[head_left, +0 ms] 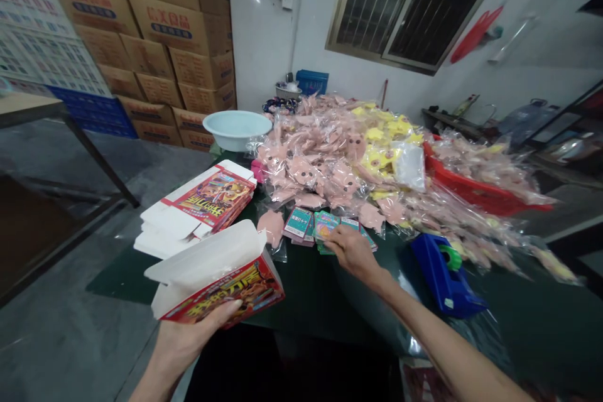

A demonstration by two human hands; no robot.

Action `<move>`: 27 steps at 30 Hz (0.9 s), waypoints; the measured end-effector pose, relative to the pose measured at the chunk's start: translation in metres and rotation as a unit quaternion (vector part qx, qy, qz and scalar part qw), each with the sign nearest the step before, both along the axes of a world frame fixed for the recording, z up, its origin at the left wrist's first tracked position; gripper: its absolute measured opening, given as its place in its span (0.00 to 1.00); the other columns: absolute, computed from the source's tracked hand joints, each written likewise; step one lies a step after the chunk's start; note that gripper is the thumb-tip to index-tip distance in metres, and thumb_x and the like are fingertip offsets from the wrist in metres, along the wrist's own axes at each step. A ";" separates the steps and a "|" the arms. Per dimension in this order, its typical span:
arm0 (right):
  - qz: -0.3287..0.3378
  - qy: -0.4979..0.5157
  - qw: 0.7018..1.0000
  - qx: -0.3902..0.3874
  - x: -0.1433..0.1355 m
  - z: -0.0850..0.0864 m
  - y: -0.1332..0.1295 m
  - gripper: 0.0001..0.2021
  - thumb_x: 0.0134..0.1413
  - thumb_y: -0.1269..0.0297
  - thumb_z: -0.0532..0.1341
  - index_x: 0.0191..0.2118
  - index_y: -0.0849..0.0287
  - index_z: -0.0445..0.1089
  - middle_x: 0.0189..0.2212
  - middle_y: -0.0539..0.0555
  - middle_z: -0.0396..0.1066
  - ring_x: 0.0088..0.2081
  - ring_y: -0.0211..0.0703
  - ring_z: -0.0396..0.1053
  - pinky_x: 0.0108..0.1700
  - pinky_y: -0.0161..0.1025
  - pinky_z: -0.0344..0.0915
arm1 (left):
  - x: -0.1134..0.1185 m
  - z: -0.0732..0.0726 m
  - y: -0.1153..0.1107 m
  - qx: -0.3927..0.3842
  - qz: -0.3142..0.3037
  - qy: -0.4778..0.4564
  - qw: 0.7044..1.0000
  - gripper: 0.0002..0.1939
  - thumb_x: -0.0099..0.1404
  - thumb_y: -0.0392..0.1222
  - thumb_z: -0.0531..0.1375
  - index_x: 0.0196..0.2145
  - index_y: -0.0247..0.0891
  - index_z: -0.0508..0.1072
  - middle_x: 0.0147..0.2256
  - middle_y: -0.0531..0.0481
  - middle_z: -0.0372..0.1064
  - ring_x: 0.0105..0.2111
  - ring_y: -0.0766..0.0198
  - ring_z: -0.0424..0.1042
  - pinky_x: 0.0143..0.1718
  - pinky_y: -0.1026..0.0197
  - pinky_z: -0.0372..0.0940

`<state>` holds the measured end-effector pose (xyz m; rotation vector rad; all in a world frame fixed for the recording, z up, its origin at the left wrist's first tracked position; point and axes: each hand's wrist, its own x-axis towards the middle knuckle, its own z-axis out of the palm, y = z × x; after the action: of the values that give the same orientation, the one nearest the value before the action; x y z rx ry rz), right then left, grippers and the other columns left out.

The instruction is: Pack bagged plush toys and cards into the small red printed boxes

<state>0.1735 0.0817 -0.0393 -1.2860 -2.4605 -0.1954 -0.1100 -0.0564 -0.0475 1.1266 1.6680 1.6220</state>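
My left hand (200, 333) grips an opened red printed box (230, 289), its white flaps spread toward the upper left. At the middle stack of small cards (326, 226), my right hand (351, 251) has its fingers bent down on the cards; the fingertips are partly hidden. A teal card stack (299, 223) lies just left of it, and another card stack (360, 232) is partly behind the hand. One bagged pink pig-shaped piece (272, 228) lies between the held box and the cards. Flattened red and white boxes (211, 198) are piled at the left.
A large heap of bagged pink and yellow pieces (325, 157) covers the back of the dark green table (311, 292). A pale blue basin (238, 129) stands behind left, a red basket (471, 188) at right. A blue tape dispenser (445, 282) sits near my right forearm. Cartons (174, 25) line the wall.
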 end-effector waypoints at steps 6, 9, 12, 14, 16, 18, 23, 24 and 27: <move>-0.025 -0.017 0.995 0.094 -0.017 0.053 0.018 0.23 0.60 0.76 0.45 0.59 0.57 0.60 0.36 0.59 0.69 0.38 0.46 0.65 0.38 0.41 0.59 | 0.004 0.009 0.001 -0.003 0.003 -0.041 0.999 0.27 0.42 0.52 0.70 0.38 0.35 0.72 0.30 0.48 0.75 0.32 0.56 0.76 0.37 0.59 0.74; 0.056 -0.090 0.991 0.078 -0.045 0.063 0.024 0.20 0.61 0.76 0.44 0.53 0.61 0.66 0.38 0.62 0.68 0.40 0.49 0.63 0.41 0.46 0.57 | 0.005 0.012 0.001 -0.004 -0.008 -0.046 0.999 0.26 0.42 0.51 0.70 0.37 0.34 0.72 0.33 0.47 0.76 0.33 0.57 0.76 0.38 0.60 0.74; 0.129 -0.130 0.983 0.024 -0.065 0.052 0.029 0.11 0.60 0.69 0.53 0.40 0.65 0.72 0.37 0.62 0.68 0.42 0.50 0.62 0.45 0.47 0.56 | 0.005 0.011 -0.001 -0.014 -0.021 -0.052 0.998 0.26 0.43 0.51 0.70 0.37 0.34 0.72 0.34 0.46 0.76 0.34 0.56 0.76 0.38 0.59 0.74; 0.149 -0.136 0.979 -0.002 -0.070 0.040 0.034 0.12 0.55 0.60 0.60 0.34 0.65 0.73 0.35 0.62 0.68 0.42 0.51 0.62 0.44 0.46 0.57 | 0.004 0.009 -0.002 -0.022 -0.017 -0.048 0.998 0.26 0.43 0.52 0.69 0.37 0.34 0.72 0.32 0.47 0.76 0.33 0.56 0.76 0.37 0.58 0.74; 0.154 -0.134 0.978 -0.032 -0.070 0.031 0.040 0.17 0.50 0.52 0.64 0.32 0.66 0.73 0.33 0.61 0.68 0.39 0.49 0.63 0.40 0.43 0.58 | 0.003 0.007 -0.002 -0.023 -0.011 -0.043 0.999 0.26 0.43 0.52 0.70 0.37 0.35 0.72 0.30 0.48 0.76 0.32 0.56 0.76 0.36 0.57 0.74; 0.154 -0.125 0.978 -0.060 -0.068 0.027 0.048 0.18 0.47 0.51 0.65 0.30 0.65 0.73 0.30 0.58 0.67 0.36 0.46 0.63 0.36 0.39 0.58 | 0.001 0.005 -0.002 -0.020 -0.007 -0.045 0.999 0.27 0.42 0.53 0.70 0.37 0.35 0.72 0.29 0.48 0.76 0.32 0.55 0.76 0.36 0.57 0.74; 0.171 -0.095 0.975 -0.107 -0.064 0.029 0.063 0.15 0.45 0.52 0.67 0.26 0.61 0.72 0.27 0.52 0.65 0.33 0.41 0.63 0.34 0.35 0.55 | -0.002 0.002 -0.001 -0.027 -0.008 -0.069 0.997 0.30 0.40 0.53 0.70 0.39 0.35 0.72 0.29 0.48 0.76 0.32 0.55 0.76 0.36 0.57 0.74; 0.176 -0.088 0.974 -0.113 -0.063 0.029 0.065 0.15 0.45 0.53 0.67 0.25 0.61 0.72 0.27 0.52 0.65 0.33 0.41 0.63 0.34 0.34 0.55 | -0.003 0.002 -0.001 -0.030 -0.007 -0.073 0.997 0.31 0.40 0.53 0.71 0.40 0.35 0.71 0.29 0.48 0.76 0.32 0.55 0.76 0.36 0.57 0.74; 0.202 -0.072 0.968 -0.129 -0.061 0.029 0.067 0.13 0.48 0.56 0.65 0.24 0.60 0.71 0.26 0.51 0.65 0.32 0.39 0.63 0.34 0.34 0.56 | -0.003 0.001 0.000 -0.033 -0.003 -0.073 0.997 0.33 0.38 0.54 0.71 0.41 0.35 0.71 0.27 0.49 0.75 0.31 0.54 0.76 0.35 0.56 0.74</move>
<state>0.1126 0.1490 -0.0103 -0.8517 -2.8841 0.1474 -0.1133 -0.0568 -0.0461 0.9560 1.6114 1.5929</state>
